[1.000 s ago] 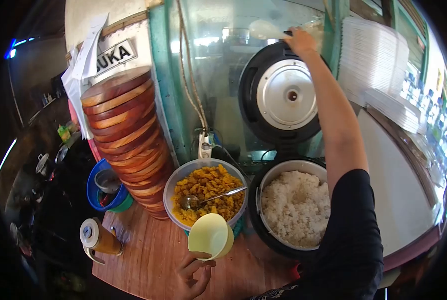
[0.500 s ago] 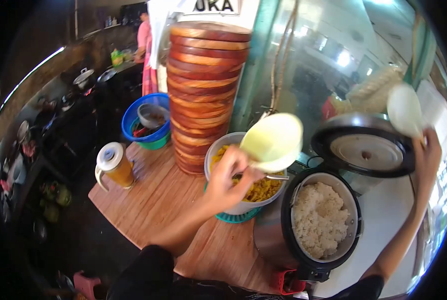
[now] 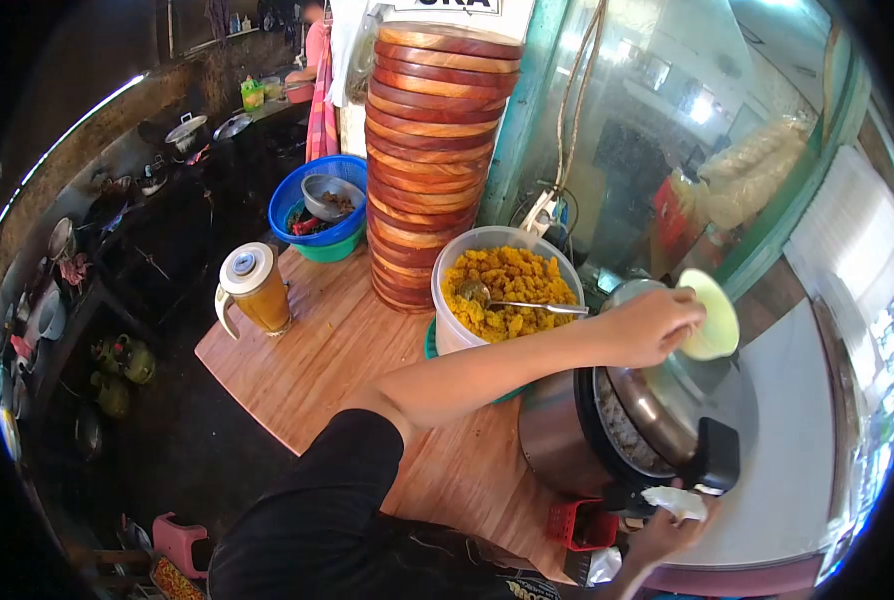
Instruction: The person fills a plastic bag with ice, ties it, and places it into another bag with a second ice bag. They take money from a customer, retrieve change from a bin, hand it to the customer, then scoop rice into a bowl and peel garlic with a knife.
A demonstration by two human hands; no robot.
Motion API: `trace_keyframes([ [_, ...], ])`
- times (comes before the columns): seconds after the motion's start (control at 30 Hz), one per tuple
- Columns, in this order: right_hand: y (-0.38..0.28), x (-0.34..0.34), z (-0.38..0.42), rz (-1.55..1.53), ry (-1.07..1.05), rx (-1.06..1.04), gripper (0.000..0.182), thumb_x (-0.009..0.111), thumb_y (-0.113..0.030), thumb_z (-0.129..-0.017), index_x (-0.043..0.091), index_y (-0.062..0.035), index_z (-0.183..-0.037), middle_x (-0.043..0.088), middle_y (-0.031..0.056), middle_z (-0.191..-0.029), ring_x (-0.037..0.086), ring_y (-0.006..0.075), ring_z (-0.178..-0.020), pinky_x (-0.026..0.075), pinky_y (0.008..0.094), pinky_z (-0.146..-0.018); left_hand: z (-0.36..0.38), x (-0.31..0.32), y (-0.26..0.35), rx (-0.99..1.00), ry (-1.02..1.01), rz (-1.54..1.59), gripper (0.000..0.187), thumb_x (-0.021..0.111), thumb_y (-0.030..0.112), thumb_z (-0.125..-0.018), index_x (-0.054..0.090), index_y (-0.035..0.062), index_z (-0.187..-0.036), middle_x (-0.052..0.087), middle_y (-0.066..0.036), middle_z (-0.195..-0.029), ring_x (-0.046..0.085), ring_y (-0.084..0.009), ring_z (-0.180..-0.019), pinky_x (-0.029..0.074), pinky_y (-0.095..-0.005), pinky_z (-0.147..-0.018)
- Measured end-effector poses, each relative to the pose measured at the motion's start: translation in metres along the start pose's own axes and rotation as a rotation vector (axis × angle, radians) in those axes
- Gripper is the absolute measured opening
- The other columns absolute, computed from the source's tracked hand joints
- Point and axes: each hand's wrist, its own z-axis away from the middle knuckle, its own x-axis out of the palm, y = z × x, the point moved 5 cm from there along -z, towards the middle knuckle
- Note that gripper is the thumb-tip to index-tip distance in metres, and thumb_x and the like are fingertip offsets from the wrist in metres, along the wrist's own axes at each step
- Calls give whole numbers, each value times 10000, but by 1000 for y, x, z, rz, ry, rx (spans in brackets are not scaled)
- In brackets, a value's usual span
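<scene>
Curling our fingers closed, we clasp a pale-yellow bowl point(image 3: 715, 316) in our left hand point(image 3: 657, 326) and a white paddle point(image 3: 675, 501) in our right hand point(image 3: 673, 533), beside the part-open rice cooker point(image 3: 561, 430), lower right.

At the upper middle of the frame, you can see a tall stack of round wooden boards point(image 3: 437, 165). To the left of it is a blue basin point(image 3: 289, 192), and lower, a jug point(image 3: 259, 292) with amber liquid. At the lower left, you find a pink stool point(image 3: 172, 543).
</scene>
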Motion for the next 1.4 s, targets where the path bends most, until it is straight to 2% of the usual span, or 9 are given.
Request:
trace_keyframes([
  [0.1, -6, 5, 24, -61, -87, 150, 214, 699, -76, -766, 505, 8, -797, 456, 110, -737, 443, 270, -666, 359, 375, -596, 8, 34, 3, 67, -52, -24, 90, 532, 10, -814, 523, 15, -904, 516, -142, -886, 547, -353, -678, 432, -412, -614],
  [0.27, 2, 7, 53, -125, -109, 253, 221, 729, -18, -722, 511, 16, -710, 471, 113, -697, 460, 270, -654, 378, 387, -600, 24, 61, 8, -142, -214, 28, 70, 521, 17, -795, 541, -4, -859, 490, -159, -912, 549, -381, -775, 428, -453, -673],
  [0.6, 3, 4, 60, -106, -159, 196, 146, 679, 9, -756, 534, 20, -739, 483, 113, -722, 492, 288, -673, 418, 387, -649, 49, 76, 15, -178, -251, -69, 246, 537, -3, -799, 549, 35, -1042, 481, -168, -1137, 576, -368, -825, 446, -431, -685],
  [0.83, 9, 2, 68, -139, -242, 339, 78, 607, 26, -754, 592, 25, -830, 563, 153, -862, 573, 333, -795, 453, 406, -704, 94, 18, 57, -231, -14, -137, 394, 553, -11, -798, 518, 79, -1180, 413, -152, -1291, 590, -292, -878, 497, -379, -721],
  [1.07, 7, 2, 70, -108, -302, 271, 101, 584, 37, -726, 571, 16, -823, 520, 156, -783, 532, 332, -727, 425, 390, -656, 215, -41, 88, -393, 167, -344, 378, 537, -63, -802, 549, 62, -1159, 501, -149, -1190, 574, -260, -1013, 497, -313, -781],
  [1.13, 12, -5, 67, -102, -338, 320, 103, 577, 39, -726, 554, 20, -824, 496, 150, -767, 513, 323, -711, 415, 383, -650, 281, -46, 88, -692, 330, -101, 362, 528, -79, -798, 554, 32, -1142, 547, -157, -1109, 577, -256, -1014, 491, -313, -799],
  [1.23, 1, -26, 35, 48, -257, 307, 125, 577, -15, -764, 495, 28, -849, 477, 170, -807, 499, 364, -743, 399, 422, -656, 378, -64, 106, -851, 418, -392, 318, 524, -103, -751, 574, 2, -1046, 588, -163, -974, 611, -242, -884, 489, -302, -721],
  [1.27, 11, -29, 26, 69, -332, 445, 266, 564, -138, -825, 483, 59, -986, 491, 242, -904, 495, 435, -865, 391, 475, -755, 413, -66, 112, -955, 462, -400, 292, 510, -108, -740, 582, -1, -1002, 591, -162, -944, 610, -235, -841, 483, -302, -694],
  [1.4, 62, -24, -14, 393, -157, 183, 361, 399, -170, -922, 476, -25, -1243, 547, 215, -1077, 512, 408, -959, 412, 465, -821, 547, -66, 153, -1324, 498, -556, 236, 485, -124, -718, 594, -12, -895, 604, -169, -825, 605, -259, -704, 474, -342, -623],
])
